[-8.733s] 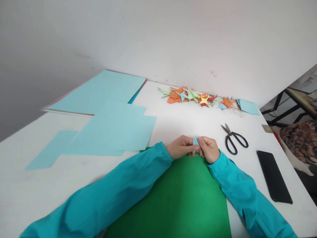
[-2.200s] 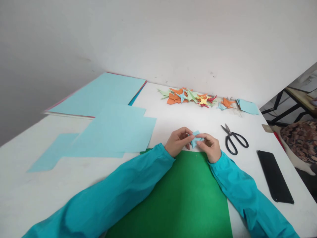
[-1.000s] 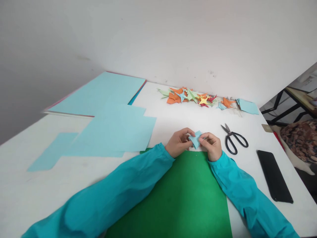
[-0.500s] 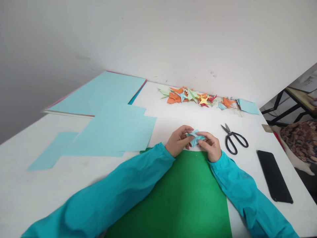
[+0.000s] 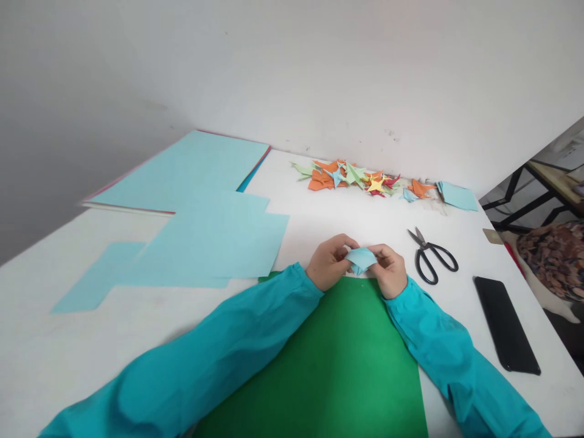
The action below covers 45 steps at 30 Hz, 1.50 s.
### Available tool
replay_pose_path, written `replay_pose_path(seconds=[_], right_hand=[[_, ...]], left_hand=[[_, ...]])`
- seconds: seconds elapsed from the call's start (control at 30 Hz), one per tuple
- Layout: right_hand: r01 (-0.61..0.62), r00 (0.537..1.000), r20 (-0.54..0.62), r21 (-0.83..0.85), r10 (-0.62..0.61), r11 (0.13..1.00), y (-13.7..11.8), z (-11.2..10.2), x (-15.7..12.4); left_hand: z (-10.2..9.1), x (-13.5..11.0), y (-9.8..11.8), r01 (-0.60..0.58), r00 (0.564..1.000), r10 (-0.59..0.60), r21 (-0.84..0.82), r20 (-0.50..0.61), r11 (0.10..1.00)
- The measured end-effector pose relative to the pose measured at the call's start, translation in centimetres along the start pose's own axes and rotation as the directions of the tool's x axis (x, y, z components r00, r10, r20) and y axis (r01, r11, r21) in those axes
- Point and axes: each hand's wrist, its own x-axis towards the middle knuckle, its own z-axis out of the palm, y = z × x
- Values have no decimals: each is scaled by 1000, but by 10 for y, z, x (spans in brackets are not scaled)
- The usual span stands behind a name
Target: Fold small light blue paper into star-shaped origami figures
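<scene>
Between my two hands is a small folded piece of light blue paper point(image 5: 361, 260), its top bowed into a curve. My left hand point(image 5: 329, 261) pinches its left side between thumb and fingers. On the right side, my right hand point(image 5: 387, 267) grips it the same way. Both hands are held just above the far edge of a green sheet point(image 5: 337, 359) that lies in front of me. Part of the folded paper is hidden behind the fingertips.
Light blue sheets point(image 5: 214, 243) and a large paper stack point(image 5: 191, 167) lie on the left. Folded paper figures point(image 5: 353, 175) line the wall. Black-handled scissors point(image 5: 429, 254), a black phone point(image 5: 506, 325) and small blue squares point(image 5: 457, 196) are on the right.
The folded paper has been turned or reshaped: its pointed flaps showed before, and now a smooth curved face shows. My fingers have shifted to its two sides.
</scene>
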Motion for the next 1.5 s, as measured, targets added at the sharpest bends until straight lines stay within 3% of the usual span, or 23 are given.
replay_pose_path(seconds=[0.27,0.53,0.8,1.03,1.27,1.5], right_hand=[[46,995,-89,-62,-52,997,0,-1,-1],[43,979,-194,-98,-61,994,-3,-2,-1],[-25,988,-150,-36,19,999,-5,-2,-2],[-78,992,-103,1,78,997,-3,-3,-3],[-96,994,-55,-41,93,995,-1,0,-5],[-77,997,-36,-131,73,988,0,0,-5]], left_hand=[[0,-1,-3,-187,976,207,215,-72,958],[-2,-2,0,-277,952,303,301,-45,913],[-2,-3,-1,-285,956,295,275,4,918],[0,-2,-3,-195,973,223,304,-60,932],[1,-3,3,-150,986,163,287,-22,946],[-1,-2,4,-185,982,189,294,15,938]])
